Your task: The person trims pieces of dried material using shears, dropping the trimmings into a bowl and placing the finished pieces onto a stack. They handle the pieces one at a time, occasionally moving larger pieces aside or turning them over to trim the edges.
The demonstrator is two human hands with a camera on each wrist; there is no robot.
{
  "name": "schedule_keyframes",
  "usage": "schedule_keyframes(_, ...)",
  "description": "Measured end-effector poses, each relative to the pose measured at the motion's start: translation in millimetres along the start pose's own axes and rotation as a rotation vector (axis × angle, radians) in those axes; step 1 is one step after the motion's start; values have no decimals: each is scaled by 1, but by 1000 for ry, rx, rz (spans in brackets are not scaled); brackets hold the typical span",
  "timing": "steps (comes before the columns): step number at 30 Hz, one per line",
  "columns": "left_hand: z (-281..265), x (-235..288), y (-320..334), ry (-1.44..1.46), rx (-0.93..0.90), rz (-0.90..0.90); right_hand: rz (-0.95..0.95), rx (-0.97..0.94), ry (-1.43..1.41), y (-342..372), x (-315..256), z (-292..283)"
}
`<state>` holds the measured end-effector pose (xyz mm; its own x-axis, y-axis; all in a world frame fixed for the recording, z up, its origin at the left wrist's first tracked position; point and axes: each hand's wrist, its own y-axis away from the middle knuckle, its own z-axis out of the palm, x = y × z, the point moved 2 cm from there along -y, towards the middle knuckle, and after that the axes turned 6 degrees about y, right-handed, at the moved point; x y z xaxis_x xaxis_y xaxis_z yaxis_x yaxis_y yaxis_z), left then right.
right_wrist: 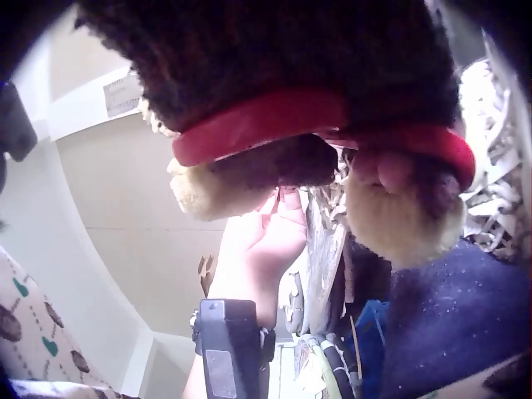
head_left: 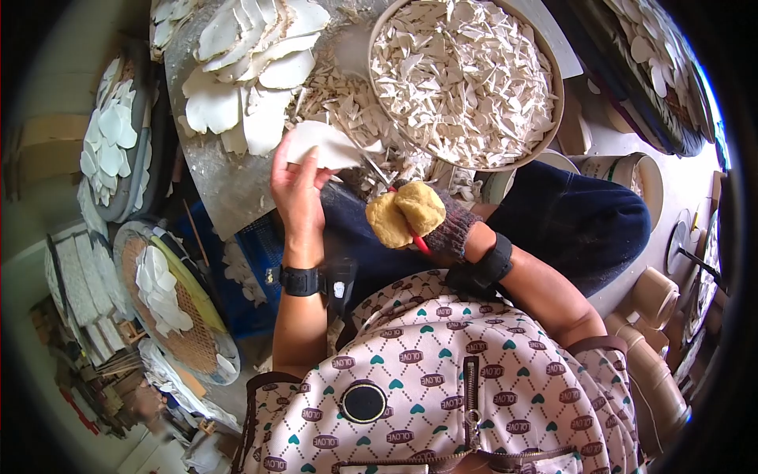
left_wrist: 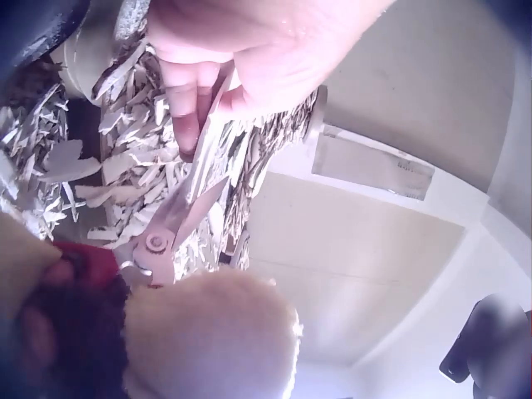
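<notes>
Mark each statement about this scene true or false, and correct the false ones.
1. The left hand holds a white slice. True.
2. The scissors have red handles. True.
3. The right hand is bare. False: it wears a knitted glove.
4. The round tub is empty. False: it is full of white scraps.
5. A black device is strapped to the left wrist. True.

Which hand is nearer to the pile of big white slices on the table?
Left. The left hand, pinching one slice, is close to the near edge of the pile; the right hand, holding scissors, is farther to the right.
</notes>
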<state>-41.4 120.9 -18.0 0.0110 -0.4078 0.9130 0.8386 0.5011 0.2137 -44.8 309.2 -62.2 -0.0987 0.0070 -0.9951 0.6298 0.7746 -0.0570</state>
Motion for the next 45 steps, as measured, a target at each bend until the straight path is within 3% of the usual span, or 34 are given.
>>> schedule_keyframes(5, 4, 4, 0, -60, -32, -60, -94, 63, 106, -1, -9, -4)
schedule_keyframes(14, 20, 12, -3, -138, -193, -169, -9, 80, -36, 7, -1, -9)
schedule_keyframes(16, 25, 10, -4, -169, -196, -172, -167, 85, 257, 9, -12, -18)
schedule_keyframes(19, 33, 5, -4, -151, -214, -163, -205, 89, 423, 14, -18, -24)
schedule_keyframes(21, 40, 8, -3, -166, -250, -167, -49, 6, 315, 18, -11, -26)
schedule_keyframes(24, 50, 6, 4, -188, -352, -233, 42, 1, -4, 25, 9, -29)
schedule_keyframes(27, 51, 3, 7, -194, -336, -249, 132, 13, -118, 23, -3, -34)
schedule_keyframes(29, 49, 1, 7, -192, -337, -268, 84, 33, 45, 23, -13, -37)
schedule_keyframes(31, 46, 2, 8, -193, -333, -283, -100, 74, 354, 26, -17, -38)
schedule_keyframes(34, 43, 4, 9, -222, -345, -266, -106, 43, 633, 23, -25, -37)
schedule_keyframes(36, 44, 10, 10, -264, -345, -244, -89, 19, 323, 21, -18, -34)
schedule_keyframes(38, 44, 13, 11, -315, -372, -250, -156, 108, 227, 17, -12, -31)
schedule_keyframes(39, 44, 14, 12, -343, -398, -267, -232, 210, 284, 12, -9, -29)
schedule_keyframes(43, 42, 16, 12, -372, -472, -260, -205, 237, 220, 7, -2, -28)
schedule_keyframes(45, 45, 14, 14, -273, -382, -149, -196, 201, 236, 6, -4, -31)
